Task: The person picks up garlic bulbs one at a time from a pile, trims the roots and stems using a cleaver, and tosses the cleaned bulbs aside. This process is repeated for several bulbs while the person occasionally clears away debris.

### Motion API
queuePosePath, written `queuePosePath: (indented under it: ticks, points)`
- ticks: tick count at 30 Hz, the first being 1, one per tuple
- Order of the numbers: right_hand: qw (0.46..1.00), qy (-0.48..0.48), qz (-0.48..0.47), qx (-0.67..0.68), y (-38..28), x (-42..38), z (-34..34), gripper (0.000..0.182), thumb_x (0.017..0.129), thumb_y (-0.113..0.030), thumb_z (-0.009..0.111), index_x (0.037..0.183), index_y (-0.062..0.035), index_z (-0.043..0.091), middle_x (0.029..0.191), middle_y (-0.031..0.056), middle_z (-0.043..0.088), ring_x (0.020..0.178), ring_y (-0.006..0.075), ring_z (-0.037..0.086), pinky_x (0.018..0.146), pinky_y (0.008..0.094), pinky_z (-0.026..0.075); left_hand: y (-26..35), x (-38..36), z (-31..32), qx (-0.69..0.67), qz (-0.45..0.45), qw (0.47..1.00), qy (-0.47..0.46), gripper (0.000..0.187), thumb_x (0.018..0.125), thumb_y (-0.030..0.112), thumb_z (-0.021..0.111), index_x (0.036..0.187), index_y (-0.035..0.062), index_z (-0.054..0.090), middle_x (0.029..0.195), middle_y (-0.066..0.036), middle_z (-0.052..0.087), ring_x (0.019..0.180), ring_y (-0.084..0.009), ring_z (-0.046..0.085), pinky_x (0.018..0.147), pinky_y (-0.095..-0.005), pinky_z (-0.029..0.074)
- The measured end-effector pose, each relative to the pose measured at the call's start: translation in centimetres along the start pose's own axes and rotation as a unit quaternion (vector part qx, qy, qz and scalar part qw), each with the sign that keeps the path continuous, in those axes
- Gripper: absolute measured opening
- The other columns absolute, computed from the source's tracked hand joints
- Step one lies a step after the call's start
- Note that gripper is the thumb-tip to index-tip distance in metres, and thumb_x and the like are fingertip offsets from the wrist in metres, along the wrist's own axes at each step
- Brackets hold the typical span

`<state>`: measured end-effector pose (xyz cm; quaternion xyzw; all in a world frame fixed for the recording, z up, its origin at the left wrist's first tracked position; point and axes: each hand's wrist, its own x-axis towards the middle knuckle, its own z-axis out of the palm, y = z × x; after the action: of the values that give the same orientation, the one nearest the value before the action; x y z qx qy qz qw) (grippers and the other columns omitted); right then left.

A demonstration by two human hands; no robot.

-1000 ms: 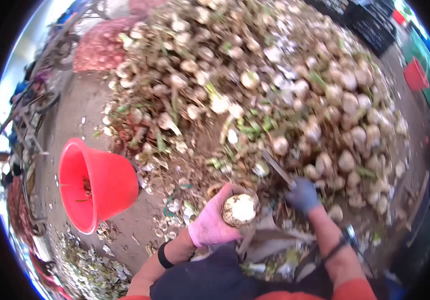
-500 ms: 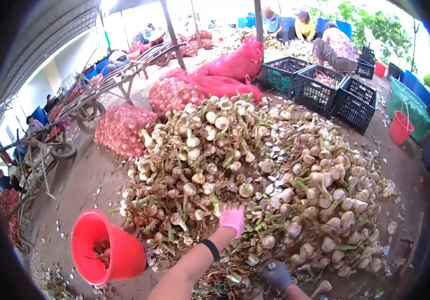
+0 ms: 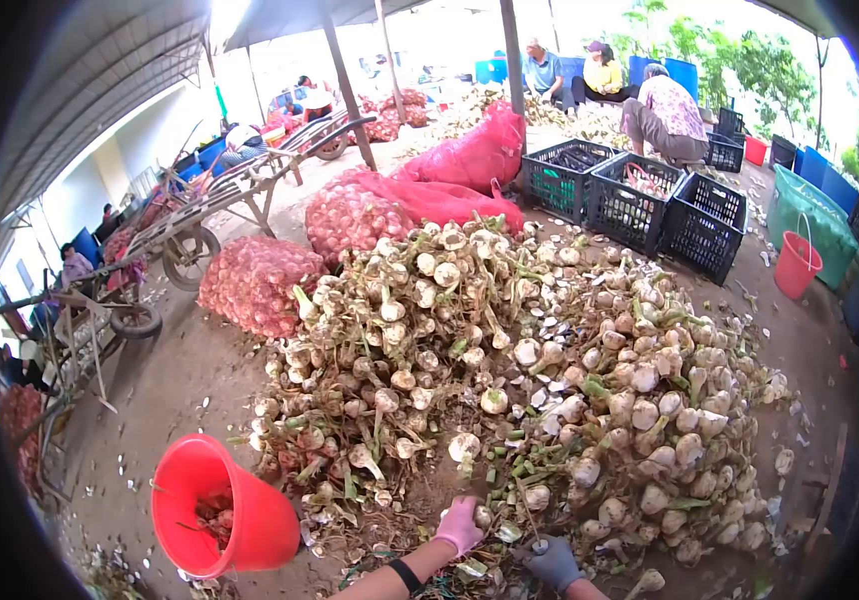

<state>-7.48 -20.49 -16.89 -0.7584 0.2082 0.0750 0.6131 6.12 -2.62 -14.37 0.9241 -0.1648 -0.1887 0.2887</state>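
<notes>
My left hand [image 3: 461, 528], in a pink glove, is low at the front of a large heap of garlic [image 3: 390, 340] with stalks attached. Its fingers close around a garlic bulb [image 3: 483, 517]. To its right, my right hand [image 3: 554, 564] wears a grey glove and is closed around a thin stick-like tool [image 3: 526, 505] with a pale round end; its exact kind cannot be made out. Just ahead of my hands lie cut green stalk pieces [image 3: 522, 467] and a lone whitish bulb [image 3: 465, 447].
A tilted red bucket [image 3: 262, 520] with brownish scraps inside stands at left. Behind the heap are filled net sacks [image 3: 260, 285], black crates [image 3: 705, 225] and a wooden cart [image 3: 190, 215]. A pink bucket [image 3: 798, 262] is at right. Several people sit farther back.
My left hand has drawn back from the heap towards my right hand and now has a garlic bulb. The right hand has shifted only slightly. The view has tilted a little.
</notes>
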Motion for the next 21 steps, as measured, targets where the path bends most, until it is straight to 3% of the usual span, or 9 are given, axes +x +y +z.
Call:
queuePosePath:
  ticks: [5,7,8,12,15,17,19,21]
  points:
    - [0.999,-0.01,0.053,-0.004,-2.6,-1.0,-0.2,0.019,0.074,-0.016,0.079,0.08,-0.0025,0.067,0.071,0.0042,0.067,0.064,0.0085,0.058,0.061,0.0266,0.049,-0.2,-2.9,-2.5,-0.1,0.009,0.994,-0.031,0.06,0.072,0.015,0.074,0.128,0.0119,0.053,0.12,-0.015,0.057,0.109,-0.0298,0.058,0.098,-0.034,0.045]
    - [0.999,-0.013,0.045,0.008,-3.5,-1.4,0.0,0.019,0.074,-0.016,0.079,0.08,-0.0025,0.067,0.071,0.0042,0.067,0.064,0.0083,0.058,0.061,0.0267,0.049,-0.4,-3.9,-3.0,-0.332,0.01,0.943,-0.032,0.06,0.072,0.013,0.075,0.128,0.0114,0.053,0.112,-0.01,0.061,0.1,-0.0221,0.06,0.095,-0.0296,0.046]
    - [0.999,-0.014,0.039,0.02,-3.7,-1.5,0.1,0.019,0.074,-0.016,0.079,0.08,-0.0026,0.067,0.072,0.0042,0.067,0.065,0.0081,0.058,0.061,0.0268,0.049,-0.4,-4.3,-3.4,-0.351,0.023,0.936,-0.021,0.061,0.073,0.011,0.077,0.129,0.0102,0.051,0.107,-0.007,0.062,0.095,-0.0159,0.059,0.091,-0.0273,0.047]
    - [1.0,-0.017,0.001,0.01,-2.2,-0.7,0.9,0.019,0.074,-0.016,0.079,0.082,-0.0029,0.067,0.072,0.0038,0.067,0.065,0.0077,0.058,0.062,0.0269,0.05,2.6,-6.6,-7.3,-0.474,-0.006,0.88,-0.015,0.064,0.074,0.011,0.081,0.129,0.0063,0.049,0.113,-0.007,0.059,0.1,-0.0137,0.057,0.087,-0.0262,0.049]
    - [0.999,-0.032,-0.019,0.009,-4.2,-1.0,1.0,0.019,0.075,-0.017,0.079,0.083,-0.003,0.068,0.072,0.003,0.067,0.066,0.0069,0.058,0.062,0.0265,0.049,4.4,-7.4,-9.2,-0.425,0.005,0.905,0.031,0.066,0.073,0.015,0.082,0.129,0.0058,0.049,0.111,-0.007,0.06,0.099,-0.0134,0.057,0.087,-0.0268,0.049]
    - [0.999,-0.049,-0.006,0.006,-4.8,-1.1,0.9,0.019,0.076,-0.017,0.078,0.084,-0.0027,0.068,0.072,0.0025,0.067,0.066,0.0065,0.057,0.062,0.026,0.049,3.3,-7.0,-8.2,-0.43,0.009,0.902,0.028,0.065,0.074,0.022,0.082,0.127,0.0045,0.049,0.111,-0.01,0.059,0.103,-0.0157,0.055,0.091,-0.0292,0.047]
    - [0.999,-0.047,-0.014,0.007,-6.0,-1.5,0.8,0.019,0.077,-0.016,0.078,0.084,-0.0026,0.068,0.072,0.0022,0.067,0.066,0.0063,0.057,0.062,0.0256,0.049,2.6,-6.8,-7.8,-0.44,-0.052,0.896,-0.014,0.064,0.075,0.027,0.082,0.125,0.0036,0.05,0.113,-0.012,0.059,0.107,-0.0192,0.055,0.096,-0.031,0.045]
    - [0.999,-0.047,-0.021,0.009,-6.3,-1.6,0.7,0.018,0.077,-0.016,0.078,0.083,-0.0024,0.068,0.071,0.002,0.067,0.066,0.006,0.057,0.062,0.0253,0.048,3.2,-7.2,-8.2,-0.4,-0.045,0.915,-0.007,0.064,0.075,0.025,0.082,0.125,0.003,0.048,0.114,-0.012,0.059,0.105,-0.0196,0.056,0.094,-0.031,0.046]
